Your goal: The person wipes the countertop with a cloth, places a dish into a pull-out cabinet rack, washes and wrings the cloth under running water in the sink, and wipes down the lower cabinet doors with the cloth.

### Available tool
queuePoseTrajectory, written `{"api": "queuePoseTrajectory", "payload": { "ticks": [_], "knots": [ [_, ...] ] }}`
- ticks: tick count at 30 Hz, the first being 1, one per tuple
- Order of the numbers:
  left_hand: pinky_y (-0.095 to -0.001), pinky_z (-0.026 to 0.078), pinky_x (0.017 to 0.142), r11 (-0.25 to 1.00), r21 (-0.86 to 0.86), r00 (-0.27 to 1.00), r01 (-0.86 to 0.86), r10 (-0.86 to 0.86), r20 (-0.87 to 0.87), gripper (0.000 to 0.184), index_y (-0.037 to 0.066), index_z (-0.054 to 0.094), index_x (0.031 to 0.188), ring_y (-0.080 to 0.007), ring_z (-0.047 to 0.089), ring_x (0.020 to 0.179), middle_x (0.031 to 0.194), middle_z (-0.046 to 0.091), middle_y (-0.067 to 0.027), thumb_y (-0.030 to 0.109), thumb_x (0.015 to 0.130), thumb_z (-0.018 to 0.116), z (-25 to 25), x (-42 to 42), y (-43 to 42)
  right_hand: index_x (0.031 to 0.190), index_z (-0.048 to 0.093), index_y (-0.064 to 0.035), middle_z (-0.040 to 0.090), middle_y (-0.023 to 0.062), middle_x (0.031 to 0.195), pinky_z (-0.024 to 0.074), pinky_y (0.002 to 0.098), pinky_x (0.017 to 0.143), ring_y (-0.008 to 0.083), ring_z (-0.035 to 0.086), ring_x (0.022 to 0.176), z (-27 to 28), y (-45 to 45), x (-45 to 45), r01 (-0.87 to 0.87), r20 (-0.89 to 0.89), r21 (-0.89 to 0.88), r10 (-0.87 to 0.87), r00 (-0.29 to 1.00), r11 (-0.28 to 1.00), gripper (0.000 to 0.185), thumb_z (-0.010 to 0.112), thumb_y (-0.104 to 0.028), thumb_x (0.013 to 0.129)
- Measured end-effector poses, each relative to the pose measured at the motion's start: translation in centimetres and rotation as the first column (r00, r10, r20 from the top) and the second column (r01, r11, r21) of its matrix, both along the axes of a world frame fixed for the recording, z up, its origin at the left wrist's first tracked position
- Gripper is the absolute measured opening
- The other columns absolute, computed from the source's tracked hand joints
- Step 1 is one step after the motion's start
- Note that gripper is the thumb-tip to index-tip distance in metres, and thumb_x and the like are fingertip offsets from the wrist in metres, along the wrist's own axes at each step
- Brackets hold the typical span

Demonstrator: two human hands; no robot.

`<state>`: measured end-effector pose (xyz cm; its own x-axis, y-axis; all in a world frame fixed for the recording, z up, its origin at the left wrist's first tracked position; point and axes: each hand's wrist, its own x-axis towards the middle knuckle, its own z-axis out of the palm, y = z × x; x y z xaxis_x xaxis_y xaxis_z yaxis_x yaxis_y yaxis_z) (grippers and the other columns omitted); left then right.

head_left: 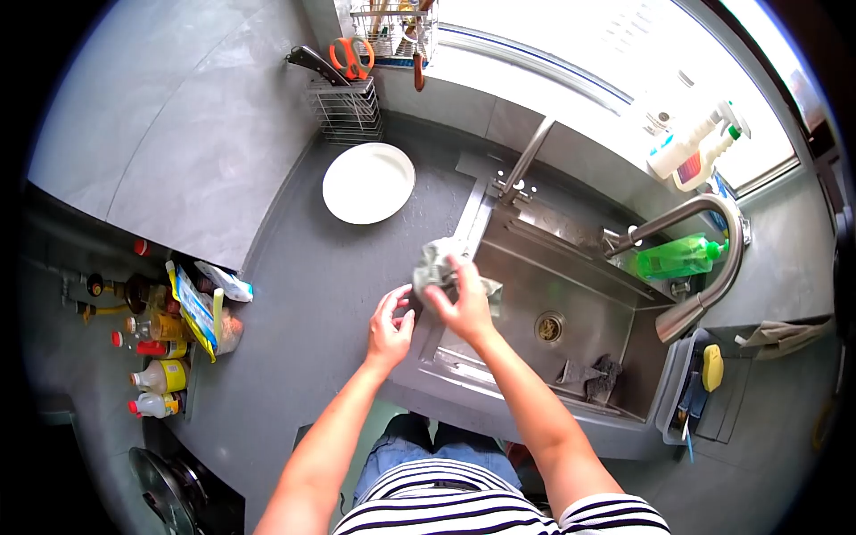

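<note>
My right hand (464,308) grips a crumpled, pale grey-green cloth (435,267) at the left edge of the sink. Part of the cloth hangs down beyond my fingers on the sink side. Just left of it, my left hand (390,328) is over the counter, its fingers loosely bent and apart, with nothing I can make out in them. A dark patch shows between its fingertips and the cloth; I cannot tell what it is. Farther back on the counter lies a round white plate (368,183).
The steel sink (526,267) has a faucet (731,259), a green soap bottle (678,257) and a dark wet rag (602,379). A wire rack (346,111) with orange-handled scissors (351,58) stands at the back. Several sauce bottles (160,376) are at left, a grey caddy (673,392) at right.
</note>
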<state>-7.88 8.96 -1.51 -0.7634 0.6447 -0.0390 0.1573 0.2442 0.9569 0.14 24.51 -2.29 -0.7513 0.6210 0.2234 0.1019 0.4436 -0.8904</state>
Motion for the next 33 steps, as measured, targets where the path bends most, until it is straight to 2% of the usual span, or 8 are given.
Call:
{"api": "queuePoseTrajectory", "payload": {
  "ticks": [2, 7, 11, 14, 17, 20, 24, 33],
  "knots": [
    [-0.0289, 0.055, 0.077, 1.0, 0.002, 0.999, 0.005, -0.005, -0.033, 0.045, 0.007, 0.056, 0.127, -0.0208, 0.06, 0.106, 0.127, 0.056, -0.0102, -0.003, 0.083, 0.058, 0.1, -1.4, 0.8, 0.141, 0.045, -0.0197, 0.035, 0.0201, 0.147, 0.0249, 0.0518, 0.109, 0.0411, 0.032, 0.135, 1.2, -0.8, 0.0, -0.175, 0.422, 0.557, -0.095, 0.902, 0.812, 0.076, 0.073, -0.046, 0.075],
    [-0.0323, 0.05, 0.09, 0.953, 0.118, 0.762, -0.278, 0.144, 0.631, 0.063, 0.003, 0.023, 0.147, -0.0214, 0.055, 0.113, 0.132, 0.05, -0.0158, 0.032, 0.099, 0.052, -3.9, -7.8, 3.6, 0.143, 0.042, -0.0244, 0.021, 0.0138, 0.156, 0.0169, 0.0558, 0.113, 0.0337, 0.02, 0.143, -3.2, 0.0, -3.1, -0.288, 0.445, 0.446, 0.069, 0.893, 0.847, 0.066, 0.065, -0.041, 0.083],
    [-0.0338, 0.05, 0.087, 0.851, 0.221, 0.546, -0.476, 0.09, 0.833, 0.049, 0.012, 0.029, 0.135, -0.0249, 0.058, 0.107, 0.124, 0.052, -0.02, 0.033, 0.098, 0.053, -5.1, -14.1, 6.4, 0.106, 0.063, -0.0052, 0.063, 0.0177, 0.116, 0.0478, 0.039, 0.095, 0.0356, 0.059, 0.112, -4.6, 3.6, -7.0, -0.016, 0.082, 0.276, -0.007, 0.997, 0.961, 0.034, 0.052, 0.008, 0.076],
    [-0.0343, 0.054, 0.085, 0.794, 0.204, 0.526, -0.572, 0.166, 0.834, 0.048, 0.013, 0.018, 0.137, -0.0279, 0.062, 0.102, 0.121, 0.052, -0.0197, 0.021, 0.1, 0.047, -5.4, -16.9, 8.3, 0.112, 0.06, -0.003, 0.062, 0.0181, 0.118, 0.0461, 0.0386, 0.096, 0.0359, 0.059, 0.113, -2.9, 7.0, -10.3, 0.238, -0.048, 0.135, -0.233, 0.971, 0.962, 0.041, 0.045, 0.012, 0.077],
    [-0.0337, 0.056, 0.083, 0.82, 0.14, 0.55, -0.555, 0.235, 0.801, 0.051, 0.014, 0.012, 0.139, -0.0282, 0.062, 0.102, 0.122, 0.051, -0.0202, 0.015, 0.1, 0.043, -5.3, -18.3, 8.3, 0.128, 0.053, -0.0048, 0.044, 0.0262, 0.138, 0.0365, 0.0411, 0.106, 0.04, 0.043, 0.128, -2.1, 9.2, -15.1, 0.353, -0.088, 0.179, -0.342, 0.936, 0.919, 0.042, 0.053, 0.001, 0.086],
    [-0.0334, 0.056, 0.082, 0.841, 0.121, 0.585, -0.527, 0.257, 0.769, 0.054, 0.014, 0.009, 0.141, -0.0281, 0.062, 0.102, 0.124, 0.05, -0.0201, 0.013, 0.1, 0.042, -5.2, -19.7, 6.0, 0.134, 0.048, -0.0057, 0.035, 0.0273, 0.145, 0.0301, 0.0476, 0.11, 0.0415, 0.035, 0.133, -6.7, 10.8, -19.1, 0.246, 0.263, 0.423, -0.378, 0.888, 0.872, 0.055, 0.065, -0.024, 0.085],
    [-0.0373, 0.054, 0.084, 0.836, 0.108, 0.608, -0.538, 0.296, 0.737, 0.042, 0.012, 0.023, 0.138, -0.0285, 0.063, 0.101, 0.127, 0.048, -0.0172, 0.01, 0.099, 0.04, -5.0, -20.8, 3.2, 0.13, 0.05, -0.0034, 0.041, 0.0201, 0.142, 0.0301, 0.0479, 0.11, 0.0391, 0.035, 0.134, -6.0, 8.2, -22.1, -0.051, 0.254, 0.58, -0.12, 0.96, 0.813, 0.055, 0.067, -0.022, 0.081],
    [-0.0329, 0.051, 0.088, 0.775, 0.19, 0.558, -0.603, 0.24, 0.794, 0.051, 0.016, 0.02, 0.145, -0.0223, 0.06, 0.104, 0.119, 0.057, -0.0159, 0.017, 0.101, 0.045, -3.5, -20.3, 0.0, 0.117, 0.06, -0.0073, 0.055, 0.0118, 0.131, 0.0398, 0.0419, 0.104, 0.0322, 0.046, 0.128, -4.1, 1.5, -10.5, -0.542, 0.282, 0.314, 0.469, 0.837, 0.779, 0.045, 0.056, 0.005, 0.073]
  ]
}}
